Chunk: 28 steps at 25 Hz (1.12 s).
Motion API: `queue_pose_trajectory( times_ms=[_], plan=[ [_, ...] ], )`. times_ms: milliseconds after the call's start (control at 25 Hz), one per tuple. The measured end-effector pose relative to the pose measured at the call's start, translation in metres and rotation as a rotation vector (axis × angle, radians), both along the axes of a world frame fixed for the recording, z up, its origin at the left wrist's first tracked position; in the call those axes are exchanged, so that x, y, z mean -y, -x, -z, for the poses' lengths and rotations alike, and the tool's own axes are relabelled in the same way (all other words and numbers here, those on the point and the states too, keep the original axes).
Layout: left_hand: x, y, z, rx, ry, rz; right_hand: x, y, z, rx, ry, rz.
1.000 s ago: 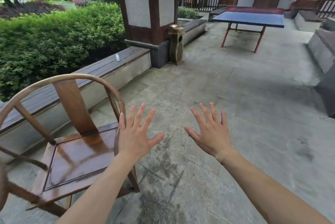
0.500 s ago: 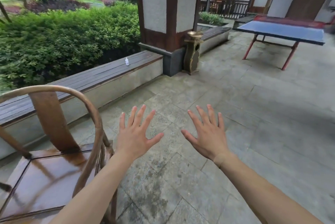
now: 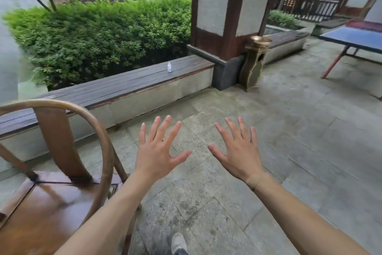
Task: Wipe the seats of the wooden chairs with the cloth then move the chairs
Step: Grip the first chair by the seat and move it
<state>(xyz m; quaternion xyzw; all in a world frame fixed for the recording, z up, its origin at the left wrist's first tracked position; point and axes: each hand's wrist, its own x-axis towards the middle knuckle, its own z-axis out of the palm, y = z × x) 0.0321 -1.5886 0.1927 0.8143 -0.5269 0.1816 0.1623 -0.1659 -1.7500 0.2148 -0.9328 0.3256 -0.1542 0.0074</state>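
Outdoor paved terrace, daylight. Far left: hedge (image 3: 99, 35) with trees and lawn behind it. Low counter (image 3: 115, 91) along the hedge edge, dark wooden slats on a pale base; small white bottle (image 3: 169, 67) upright on the slats, toward the right end.

Chair (image 3: 60, 190) at lower left, cut off by the frame edge: curved rail, broad back splat, glossy brown seat with reflections on it. Standing on the floor just in front of the counter, not touching it as far as can be told.

Left hand (image 3: 157, 151) raised over the floor, back to the camera, fingers spread wide, grip apart and holding nothing; forearm crossing in front of the chair's right side. Right hand (image 3: 239, 153) just beside it, same pose, fingers splayed, grip apart, empty. Thumbs pointing toward each other, not touching.

Floor (image 3: 289, 151): grey stone slabs, mottled and stained darker near the bottom centre. Shoe (image 3: 178, 242) at the bottom edge.

Centre right: pillar (image 3: 225, 7), pale panels in dark wood framing, on a grey plinth. Ornate bin (image 3: 253, 64) against the plinth. Second counter section beyond. Far right: blue table (image 3: 359, 38) on red legs, partly out of frame. Railing and stacked items behind, blurred.
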Motion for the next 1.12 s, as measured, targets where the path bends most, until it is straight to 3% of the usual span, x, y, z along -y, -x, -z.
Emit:
queue_pose_trajectory(
  times_ms=[560,1120],
  plan=[
    [0.161,-0.244,0.004,-0.047,0.022,-0.194,0.2,-0.27,0.01,0.071,0.038,-0.185],
    [0.325,-0.451,0.005,-0.085,0.069,-0.588,0.43,-0.552,-0.002,0.108,0.027,-0.546]
  ],
)
